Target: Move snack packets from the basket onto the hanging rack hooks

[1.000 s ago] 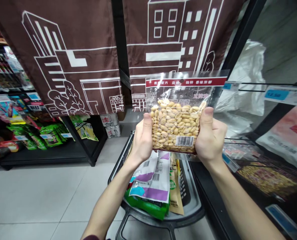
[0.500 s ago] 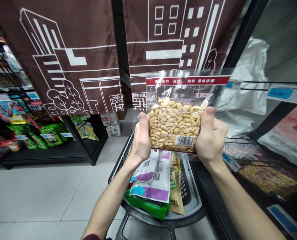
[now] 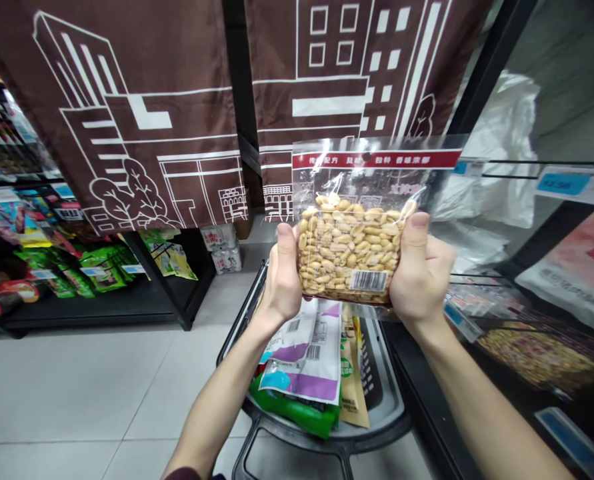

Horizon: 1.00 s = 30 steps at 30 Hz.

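A clear bag of peanuts [image 3: 349,243] with a red top strip and a barcode label is held upright in front of me. My left hand [image 3: 283,277] grips its left edge, thumb on the near face. On the opposite edge, my right hand [image 3: 421,273] is closed the same way, its fingers hidden behind the bag. Below the bag stands a grey shopping basket [image 3: 394,393]. Inside it lie white and purple packets [image 3: 317,380], a green packet [image 3: 301,413] and a tan packet [image 3: 354,390].
Brown curtains [image 3: 177,120] with white building drawings hang ahead. To the right is a shelf with more peanut bags [image 3: 537,353], plastic packs and price tags [image 3: 561,183]. Black shelving with snack packets [image 3: 101,267] stands at left above the tiled floor [image 3: 67,387]. White packs [image 3: 224,250] sit behind.
Almost nothing differs. Both hands keep the peanut bag in the same place, and the view has shifted very slightly.
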Each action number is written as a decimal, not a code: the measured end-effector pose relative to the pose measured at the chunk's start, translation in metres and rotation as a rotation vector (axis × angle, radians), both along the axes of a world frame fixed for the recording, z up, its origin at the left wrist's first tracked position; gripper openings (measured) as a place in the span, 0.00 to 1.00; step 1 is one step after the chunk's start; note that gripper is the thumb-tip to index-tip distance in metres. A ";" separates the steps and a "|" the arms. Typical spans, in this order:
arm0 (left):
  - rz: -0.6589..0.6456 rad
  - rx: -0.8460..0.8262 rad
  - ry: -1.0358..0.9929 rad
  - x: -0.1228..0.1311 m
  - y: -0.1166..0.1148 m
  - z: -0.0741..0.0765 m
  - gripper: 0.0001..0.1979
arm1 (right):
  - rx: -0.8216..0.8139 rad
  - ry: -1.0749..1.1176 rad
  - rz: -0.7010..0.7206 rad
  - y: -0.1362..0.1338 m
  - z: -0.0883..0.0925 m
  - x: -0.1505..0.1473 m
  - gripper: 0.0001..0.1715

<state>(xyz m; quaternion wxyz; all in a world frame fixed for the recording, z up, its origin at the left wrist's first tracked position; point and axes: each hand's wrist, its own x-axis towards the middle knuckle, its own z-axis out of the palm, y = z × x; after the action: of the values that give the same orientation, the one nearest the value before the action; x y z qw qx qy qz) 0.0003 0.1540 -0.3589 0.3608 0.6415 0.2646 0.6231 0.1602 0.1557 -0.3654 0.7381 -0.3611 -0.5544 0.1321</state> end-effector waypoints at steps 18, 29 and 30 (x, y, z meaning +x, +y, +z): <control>0.091 0.006 0.021 0.002 0.002 0.001 0.38 | -0.005 -0.019 -0.037 -0.001 0.001 -0.001 0.32; 0.088 -0.007 0.008 0.001 0.005 -0.003 0.40 | -0.003 -0.024 -0.040 -0.002 0.001 -0.002 0.32; 0.090 -0.004 0.004 0.001 0.005 -0.004 0.40 | -0.002 -0.024 -0.039 -0.002 0.001 -0.002 0.32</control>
<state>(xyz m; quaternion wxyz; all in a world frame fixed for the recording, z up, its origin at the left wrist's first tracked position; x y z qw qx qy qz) 0.0010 0.1594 -0.3627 0.3330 0.6296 0.2952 0.6369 0.1578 0.1539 -0.3645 0.7335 -0.3740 -0.5559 0.1141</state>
